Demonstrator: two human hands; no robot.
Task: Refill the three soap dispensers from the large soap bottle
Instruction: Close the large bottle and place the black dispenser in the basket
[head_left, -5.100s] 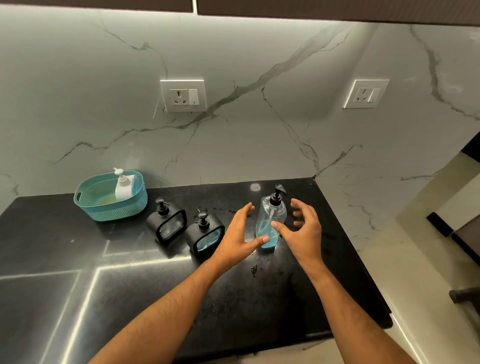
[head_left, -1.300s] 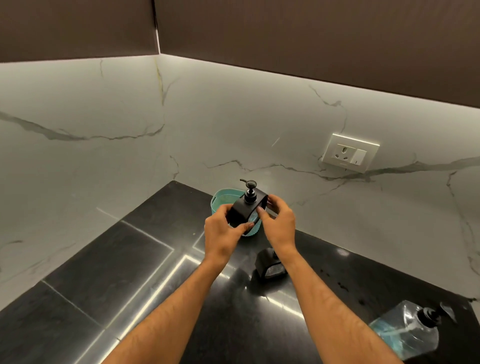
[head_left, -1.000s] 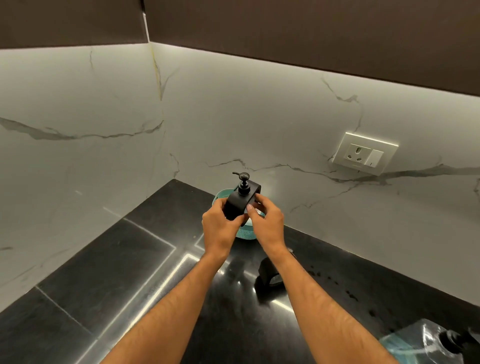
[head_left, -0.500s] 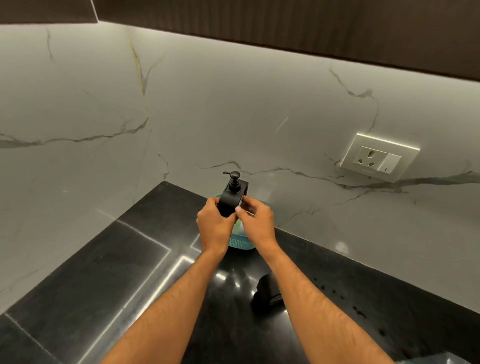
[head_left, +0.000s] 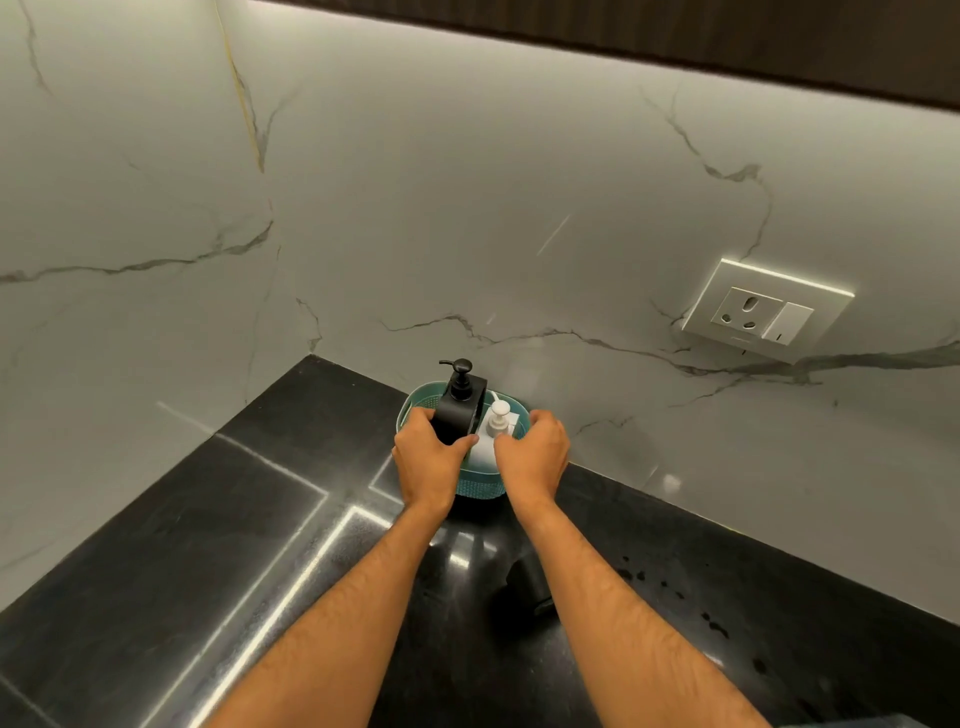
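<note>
The black soap dispenser (head_left: 460, 402), held in mid-air half a second earlier, now sits in the teal basket (head_left: 475, 486) beside a white pump bottle (head_left: 492, 431). Left hand (head_left: 427, 465) fingers still wrap it; right hand (head_left: 535, 457) curls at the bottle, grip unclear. Judged: a dispenser being stowed, with another dispenser (head_left: 527, 584) waiting on the worktop (head_left: 208, 545).

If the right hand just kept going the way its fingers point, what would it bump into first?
Most likely the white dispenser standing in the teal basket: the right hand reaches over the rim with its fingertips beside it, perhaps already touching; depth is unclear.
</note>
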